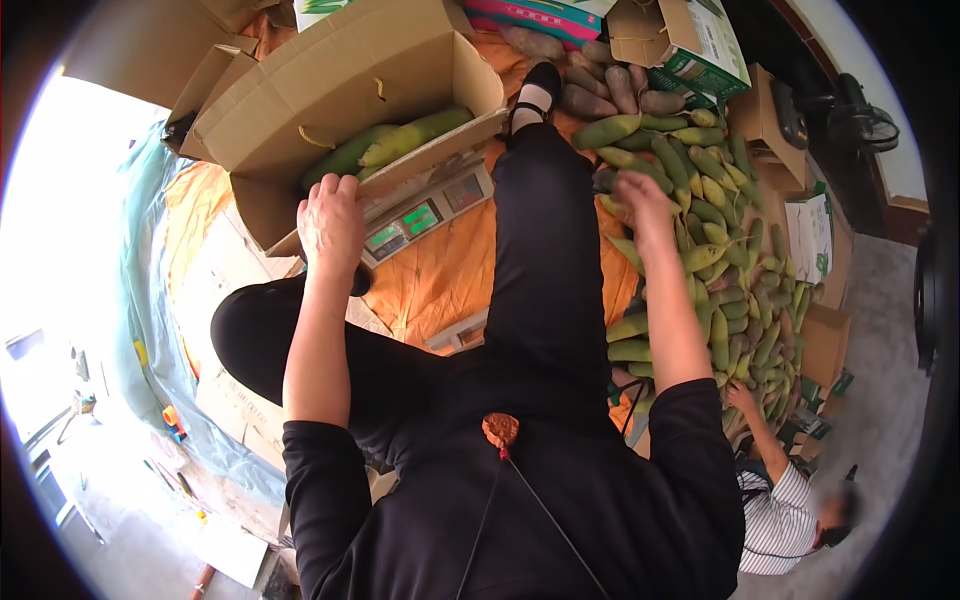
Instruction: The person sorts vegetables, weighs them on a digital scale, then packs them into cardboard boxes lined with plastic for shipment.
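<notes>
My left hand (332,222) is closed over the near edge of an open cardboard box (275,120), fingers bent over the rim. Inside the box lie two long green radishes (415,136) side by side. Beneath the box sits a digital scale (425,212) with lit green displays. On the other side, my right hand (648,205) is at the edge of a large pile of green radishes (712,205). Its fingers are curled in among them, and what they hold, if anything, is hidden.
Purplish radishes (620,88) lie at the back of the pile. A green and white carton (700,45) stands behind them. At lower right, a co-worker in a striped shirt (780,520) reaches into the pile. Orange cloth (420,285) covers the floor; a black fan (860,120) stands far right.
</notes>
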The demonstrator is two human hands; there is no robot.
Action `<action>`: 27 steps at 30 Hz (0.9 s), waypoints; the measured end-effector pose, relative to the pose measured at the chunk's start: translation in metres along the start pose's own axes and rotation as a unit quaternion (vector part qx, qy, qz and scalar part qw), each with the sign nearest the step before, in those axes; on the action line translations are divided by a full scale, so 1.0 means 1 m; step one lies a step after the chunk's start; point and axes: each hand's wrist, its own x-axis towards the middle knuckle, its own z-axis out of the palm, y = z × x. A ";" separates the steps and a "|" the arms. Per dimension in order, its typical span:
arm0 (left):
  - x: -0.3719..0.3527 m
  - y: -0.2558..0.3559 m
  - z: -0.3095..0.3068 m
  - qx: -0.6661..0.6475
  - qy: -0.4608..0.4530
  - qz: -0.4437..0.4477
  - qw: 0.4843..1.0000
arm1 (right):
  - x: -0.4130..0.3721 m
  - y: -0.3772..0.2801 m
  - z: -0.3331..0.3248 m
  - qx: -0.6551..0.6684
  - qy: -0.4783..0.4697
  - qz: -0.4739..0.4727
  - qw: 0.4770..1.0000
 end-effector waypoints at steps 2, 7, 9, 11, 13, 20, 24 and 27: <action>0.000 0.000 0.000 0.002 -0.005 0.004 1.000 | 0.002 0.051 -0.015 -0.034 0.009 0.048 0.998; -0.001 0.000 0.000 -0.005 0.012 0.005 1.000 | -0.010 0.163 -0.041 -0.134 -0.074 0.137 0.979; -0.003 0.001 -0.003 0.003 0.018 0.009 1.000 | -0.022 0.183 -0.040 -0.205 -0.087 0.161 0.962; -0.003 0.002 -0.006 0.011 0.029 0.013 0.999 | -0.025 0.223 -0.049 -0.260 -0.099 0.054 0.959; -0.004 0.003 -0.006 0.016 0.041 0.016 0.999 | -0.022 0.254 -0.056 -0.313 -0.109 -0.054 0.942; -0.006 0.000 -0.010 0.005 0.044 0.022 0.999 | -0.010 0.313 -0.066 -0.067 -0.065 0.102 0.990; -0.007 -0.001 -0.009 -0.005 0.067 0.034 0.997 | -0.014 0.315 -0.065 -0.030 -0.070 0.141 0.987; -0.007 0.000 -0.011 -0.008 0.049 0.026 0.998 | -0.024 0.298 -0.060 -0.058 -0.060 0.149 0.985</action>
